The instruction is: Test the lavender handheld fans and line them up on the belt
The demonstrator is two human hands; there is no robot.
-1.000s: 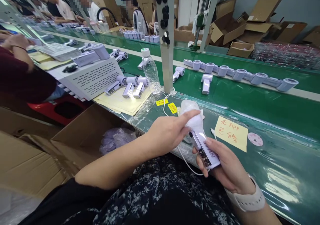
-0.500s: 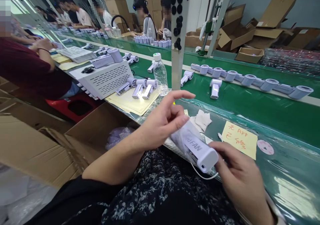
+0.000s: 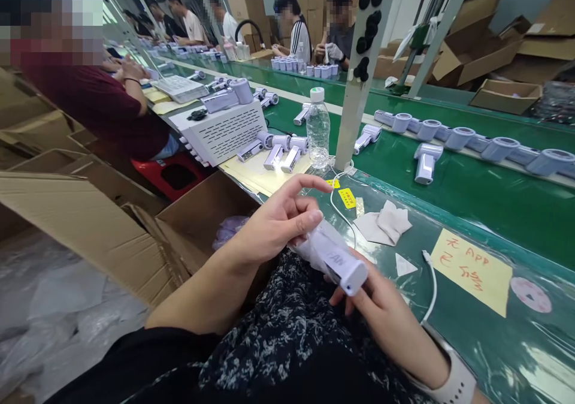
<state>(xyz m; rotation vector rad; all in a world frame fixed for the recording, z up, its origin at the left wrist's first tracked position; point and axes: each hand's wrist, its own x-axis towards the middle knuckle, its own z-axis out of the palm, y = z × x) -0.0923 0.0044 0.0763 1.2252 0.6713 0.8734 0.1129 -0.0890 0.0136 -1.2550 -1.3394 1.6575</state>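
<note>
Turned further left, the head view now shows the bench things more to the right, and the wrapped fan (image 3: 335, 260) has moved closer to the lap, just off the bench edge, its flat handle end toward the wearer. The left hand (image 3: 281, 221) is at its wrapped head: the index finger arches away from the thumb, leaving a gap, and whether the lower fingers pinch the clear bag cannot be told. The right hand (image 3: 384, 305) holds the handle end from the side and below, thumb near the tip, fingers partly hidden. Two yellow stickers (image 3: 347, 198), mostly covered by the left hand before, are now in sight beside the crumpled white cloth (image 3: 392, 224). A white cable (image 3: 432, 290) lies by the yellow note (image 3: 471, 271), with a round pink sticker (image 3: 530, 295) to the note's right. Farther back, a clear bottle (image 3: 318, 131) stands beside the upright post (image 3: 359, 74), which blocks part of the green belt (image 3: 485, 179). Three bare fans (image 3: 277, 152) rest on yellow paper (image 3: 251, 175) in front of a slotted metal box (image 3: 227, 129).
</note>
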